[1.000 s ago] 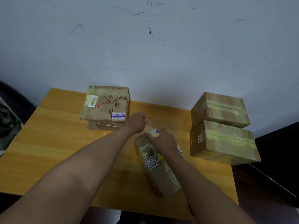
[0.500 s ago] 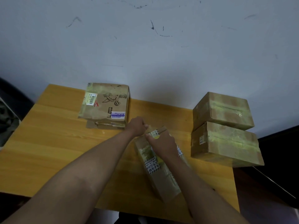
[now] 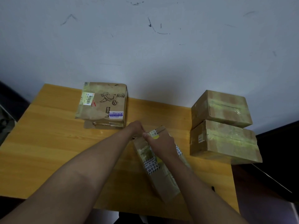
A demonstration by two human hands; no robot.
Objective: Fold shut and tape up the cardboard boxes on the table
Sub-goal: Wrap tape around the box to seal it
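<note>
1. Both hands have drawn together over the last second: the left hand [image 3: 136, 128], which was pulling up and away at the far end of the long narrow box [image 3: 159, 165], now sits right against the right hand [image 3: 161, 142], and whatever was stretched between them no longer shows.

2. Grip, as far as it can be read — the left hand's fingers are curled in at the box's far end, but what they close on is hidden behind the knuckles, so I cannot tell whether they pinch tape, a flap or nothing. The right hand lies on top of the box near that end, thumb forward beside a yellow label [image 3: 154, 134]; whether it clamps the box or only presses down I cannot tell either.

3. Where the work is: this box lies aslant on the wooden table [image 3: 48, 143], just in front of the person, between the other boxes.

4. Looks done: two boxes stacked at the right edge — upper box [image 3: 221, 109], lower box [image 3: 224, 143] — are shut, with pale tape bands across their tops.

5. Looks left: the printed box [image 3: 103, 102] at the far left sits on a torn-looking piece of cardboard, and its near edge seems ragged; whether it is sealed is unclear.

6. My judgement: roughly half to two-thirds through, with the narrow box's far end being closed now and no tape roll in sight.
</note>
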